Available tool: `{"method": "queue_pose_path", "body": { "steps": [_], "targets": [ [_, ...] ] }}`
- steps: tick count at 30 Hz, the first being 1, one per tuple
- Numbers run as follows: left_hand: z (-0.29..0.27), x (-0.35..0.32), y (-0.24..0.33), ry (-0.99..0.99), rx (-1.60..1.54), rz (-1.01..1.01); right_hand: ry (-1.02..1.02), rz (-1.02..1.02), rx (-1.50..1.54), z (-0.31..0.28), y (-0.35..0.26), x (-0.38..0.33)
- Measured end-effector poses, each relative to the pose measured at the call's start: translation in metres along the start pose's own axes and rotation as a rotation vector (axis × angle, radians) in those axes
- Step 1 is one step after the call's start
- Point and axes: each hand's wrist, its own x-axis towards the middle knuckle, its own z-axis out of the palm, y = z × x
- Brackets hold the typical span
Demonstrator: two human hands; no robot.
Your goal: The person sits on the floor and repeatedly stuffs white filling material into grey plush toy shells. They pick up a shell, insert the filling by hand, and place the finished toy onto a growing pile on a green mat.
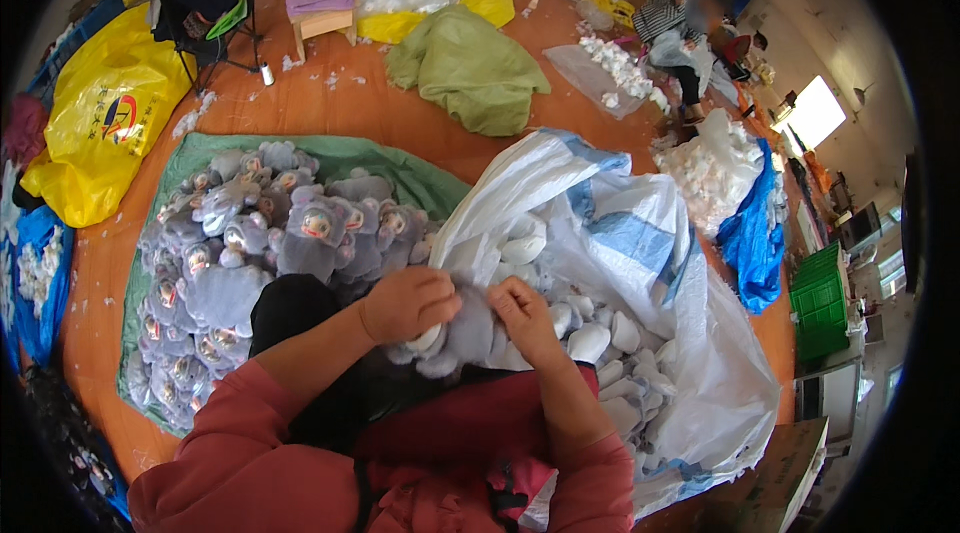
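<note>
Looking from the head view, I count the clock from the grey toy (468, 335), with twelve o'clock straight ahead of the person sitting on the floor (345, 98). The toy is soft and fuzzy and sits over the person's lap, right between the two hands. The left hand (412, 305) is at ten o'clock, with its fingers bent and pressed together on the toy; I can't tell which little bit the tips hold. The right hand (525, 315) is at two o'clock, with its thumb and fingers pinching the toy's edge. At ten o'clock, near the left arm, there is a big heap of grey toys (310, 223) with little faces, piled on a green sheet (185, 158). At one o'clock a big white sack (510, 188) with blue stripes lies wide open. Lots of small grey and white pieces (630, 383) spill along it down to four o'clock. Farther off, a floppy green cloth (465, 73) lies at twelve o'clock, and a small wooden stool (325, 25) with a purple top stands at eleven. A shiny yellow bag (110, 123) is at ten. Far away at one o'clock, another person in a striped top (660, 18) sits by some white fluff (620, 68).
</note>
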Motion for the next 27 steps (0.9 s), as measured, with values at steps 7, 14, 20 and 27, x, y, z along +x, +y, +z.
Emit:
{"method": "queue_pose_path", "body": {
  "steps": [7, 14, 20, 27],
  "targets": [
    [0.004, -0.001, 0.008, -0.055, 0.004, 0.111, -0.347, 0.373, -0.093, -0.001, -0.013, 0.0],
    [0.001, 0.001, 0.013, -0.028, -0.023, 0.096, -0.393, 0.563, 0.109, -0.006, 0.009, 0.006],
    [-0.003, 0.005, 0.012, 0.033, -0.054, 0.047, -0.093, 0.436, 0.532, 0.012, 0.005, -0.005],
    [0.006, 0.006, 0.018, 0.094, -0.14, -0.017, 0.18, 0.322, 0.817, -0.007, -0.002, 0.005]
  ]
}}
